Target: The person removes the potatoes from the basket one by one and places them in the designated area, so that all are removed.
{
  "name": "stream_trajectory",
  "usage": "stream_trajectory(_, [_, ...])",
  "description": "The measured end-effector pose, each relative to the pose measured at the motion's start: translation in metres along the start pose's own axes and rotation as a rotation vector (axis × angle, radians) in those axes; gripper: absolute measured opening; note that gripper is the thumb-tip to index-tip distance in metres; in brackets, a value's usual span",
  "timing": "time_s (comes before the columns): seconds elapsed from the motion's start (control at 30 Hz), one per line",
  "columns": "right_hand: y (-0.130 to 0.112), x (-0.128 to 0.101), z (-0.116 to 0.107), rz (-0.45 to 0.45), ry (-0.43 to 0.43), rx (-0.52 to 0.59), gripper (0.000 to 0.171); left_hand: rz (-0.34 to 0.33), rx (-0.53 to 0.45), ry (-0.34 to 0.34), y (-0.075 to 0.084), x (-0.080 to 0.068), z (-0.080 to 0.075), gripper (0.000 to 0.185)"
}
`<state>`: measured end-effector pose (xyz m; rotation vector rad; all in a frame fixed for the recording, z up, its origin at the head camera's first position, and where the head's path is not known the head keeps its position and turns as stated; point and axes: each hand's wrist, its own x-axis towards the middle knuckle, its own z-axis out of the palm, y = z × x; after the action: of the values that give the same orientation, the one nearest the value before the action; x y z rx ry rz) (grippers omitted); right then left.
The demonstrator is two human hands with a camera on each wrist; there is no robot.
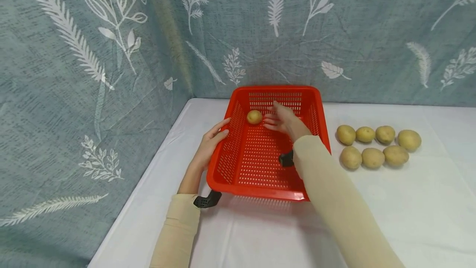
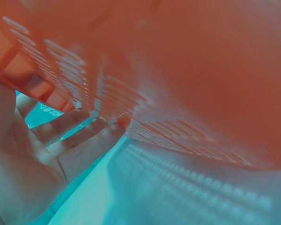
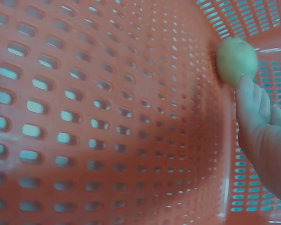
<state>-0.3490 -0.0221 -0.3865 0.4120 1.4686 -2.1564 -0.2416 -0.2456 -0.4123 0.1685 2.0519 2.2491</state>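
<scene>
With the right hand open beside the potato in the red basket's far left corner, and the left hand flat against its wall, a nudge might roll the potato.

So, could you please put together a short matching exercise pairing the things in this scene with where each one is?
Things:
1. left hand
2. right hand
3. single potato
4. seven potatoes

Places:
A. in two rows on the white table, right of the basket
B. inside the red basket, fingers spread, beside a potato
C. against the basket's outer left wall
D. on the basket floor near the far wall

Pairs: 1-C, 2-B, 3-D, 4-A
</scene>
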Motion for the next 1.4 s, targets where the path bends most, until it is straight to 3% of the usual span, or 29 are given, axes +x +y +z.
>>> stream_trajectory(0.43, [0.001, 0.007, -0.003, -0.011, 0.054, -0.049, 0.052, 0.013, 0.011, -0.017, 0.000, 0.003, 0.002, 0.047])
stream_trajectory(0.8, [0.010, 0.021, 0.003, -0.038, 0.011, -0.104, 0.058, -0.002, 0.007, -0.005, -0.001, 0.001, 0.001, 0.046])
stream_trajectory(1.03, [0.012, 0.027, 0.007, -0.047, -0.042, -0.142, 0.071, 0.023, 0.003, -0.022, 0.000, 0.001, 0.000, 0.047])
stream_trajectory(1.23, [0.008, 0.015, 0.018, -0.037, -0.112, -0.201, 0.067, 0.026, -0.001, -0.021, -0.001, 0.001, -0.001, 0.046])
stream_trajectory(1.4, [0.012, 0.023, 0.022, -0.052, -0.097, -0.254, 0.061, 0.016, 0.003, -0.013, -0.001, -0.001, -0.002, 0.046])
